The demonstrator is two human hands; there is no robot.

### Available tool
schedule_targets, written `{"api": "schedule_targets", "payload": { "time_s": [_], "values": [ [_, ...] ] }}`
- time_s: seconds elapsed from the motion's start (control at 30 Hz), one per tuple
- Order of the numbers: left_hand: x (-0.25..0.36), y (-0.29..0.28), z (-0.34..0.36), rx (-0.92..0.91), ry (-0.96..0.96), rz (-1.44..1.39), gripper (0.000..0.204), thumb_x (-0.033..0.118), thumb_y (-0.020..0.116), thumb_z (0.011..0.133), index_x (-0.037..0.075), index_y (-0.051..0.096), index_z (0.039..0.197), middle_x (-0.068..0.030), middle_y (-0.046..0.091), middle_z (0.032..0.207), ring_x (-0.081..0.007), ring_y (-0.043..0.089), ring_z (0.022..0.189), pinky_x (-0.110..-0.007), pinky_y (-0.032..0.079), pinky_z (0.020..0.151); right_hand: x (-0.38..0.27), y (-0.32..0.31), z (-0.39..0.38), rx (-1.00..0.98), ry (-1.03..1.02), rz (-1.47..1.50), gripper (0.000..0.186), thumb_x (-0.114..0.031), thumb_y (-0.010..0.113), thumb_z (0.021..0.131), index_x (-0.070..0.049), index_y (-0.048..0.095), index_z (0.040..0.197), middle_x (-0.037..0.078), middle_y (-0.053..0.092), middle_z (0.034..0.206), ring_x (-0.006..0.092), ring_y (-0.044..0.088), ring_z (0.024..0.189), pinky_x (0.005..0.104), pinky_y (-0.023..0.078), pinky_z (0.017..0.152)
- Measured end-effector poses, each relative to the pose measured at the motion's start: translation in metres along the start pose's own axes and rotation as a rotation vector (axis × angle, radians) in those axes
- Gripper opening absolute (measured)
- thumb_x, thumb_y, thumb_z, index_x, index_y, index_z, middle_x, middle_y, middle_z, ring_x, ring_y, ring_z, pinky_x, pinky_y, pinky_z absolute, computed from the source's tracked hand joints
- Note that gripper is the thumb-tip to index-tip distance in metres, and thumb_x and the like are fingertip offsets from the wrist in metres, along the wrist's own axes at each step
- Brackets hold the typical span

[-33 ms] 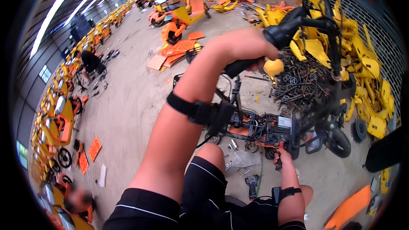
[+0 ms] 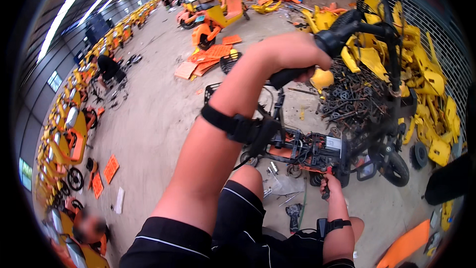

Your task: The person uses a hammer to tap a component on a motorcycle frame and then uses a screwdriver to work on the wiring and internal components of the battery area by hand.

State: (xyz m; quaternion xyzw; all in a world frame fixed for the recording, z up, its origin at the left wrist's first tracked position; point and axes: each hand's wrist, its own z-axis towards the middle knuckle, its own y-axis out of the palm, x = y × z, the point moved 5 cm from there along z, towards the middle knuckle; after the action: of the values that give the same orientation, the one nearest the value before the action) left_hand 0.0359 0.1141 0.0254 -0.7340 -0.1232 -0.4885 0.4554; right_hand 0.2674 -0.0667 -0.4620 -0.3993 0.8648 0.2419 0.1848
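Gripping one black handlebar grip (image 2: 337, 37), left hand (image 2: 292, 52); right hand (image 2: 331, 184) clasps one red-handled tool (image 2: 327, 181).

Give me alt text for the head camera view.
The left hand grips a black handlebar of a stripped scooter frame, while the right hand holds a tool against it, beside a pile of yellow parts.

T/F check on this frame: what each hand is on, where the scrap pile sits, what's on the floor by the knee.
1. The left hand grips a black handlebar. True.
2. The right hand rests flat on the floor. False: it holds a red-handled tool against the scooter frame.
3. The dark scrap pile lies on the person's left. False: it lies to the right, before the yellow parts.
4. A black drill lies on the floor near the knee. True.
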Motion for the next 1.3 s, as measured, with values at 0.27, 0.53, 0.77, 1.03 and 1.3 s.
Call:
{"api": "schedule_targets", "payload": {
  "time_s": [0.27,0.53,0.77,1.03,1.3],
  "values": [
    [-0.007,-0.006,-0.010,0.020,0.051,-0.014,0.026,0.020,0.073,0.076,-0.005,0.067,0.079,-0.0089,0.066,0.068,-0.0157,0.061,0.050,-0.030,0.051,0.047,0.027,0.018,0.015,-0.038,0.058,0.048,0.019,-0.022,0.058,0.093,-0.016,0.047,0.079,-0.005,0.048,0.062,0.0069,0.045,0.048,0.0240,0.038,0.042],
    [-0.006,-0.007,-0.022,0.050,0.050,0.014,0.027,0.021,0.074,0.075,-0.003,0.071,0.086,-0.0061,0.069,0.074,-0.0136,0.065,0.057,-0.031,0.055,0.053,0.041,0.058,0.014,-0.097,0.116,-0.044,0.022,-0.023,0.058,0.093,-0.016,0.045,0.078,-0.005,0.051,0.063,0.0058,0.049,0.049,0.0238,0.041,0.043],
    [-0.009,-0.005,-0.021,0.058,0.054,0.016,0.026,0.023,0.075,0.075,-0.002,0.071,0.084,-0.0058,0.070,0.073,-0.0140,0.066,0.057,-0.031,0.056,0.054,0.052,0.065,0.026,-0.127,0.147,-0.109,0.020,-0.022,0.060,0.092,-0.016,0.047,0.077,-0.004,0.051,0.063,0.0057,0.050,0.048,0.0228,0.041,0.041],
    [-0.008,-0.003,-0.016,0.067,0.046,0.033,0.025,0.021,0.076,0.075,-0.002,0.071,0.083,-0.0076,0.069,0.071,-0.0148,0.065,0.055,-0.030,0.055,0.052,0.041,0.039,0.029,-0.085,0.163,-0.188,0.022,-0.021,0.059,0.092,-0.016,0.045,0.076,-0.004,0.048,0.061,0.0061,0.047,0.047,0.0237,0.039,0.041],
    [-0.005,-0.004,-0.012,0.084,-0.020,0.050,0.030,0.024,0.076,0.075,-0.003,0.071,0.086,-0.0072,0.069,0.070,-0.0142,0.064,0.055,-0.029,0.055,0.052,0.011,-0.015,0.030,-0.086,0.105,-0.253,0.016,-0.022,0.060,0.091,-0.012,0.051,0.081,-0.003,0.051,0.064,0.0060,0.048,0.048,0.0241,0.039,0.042]
  ]
}}
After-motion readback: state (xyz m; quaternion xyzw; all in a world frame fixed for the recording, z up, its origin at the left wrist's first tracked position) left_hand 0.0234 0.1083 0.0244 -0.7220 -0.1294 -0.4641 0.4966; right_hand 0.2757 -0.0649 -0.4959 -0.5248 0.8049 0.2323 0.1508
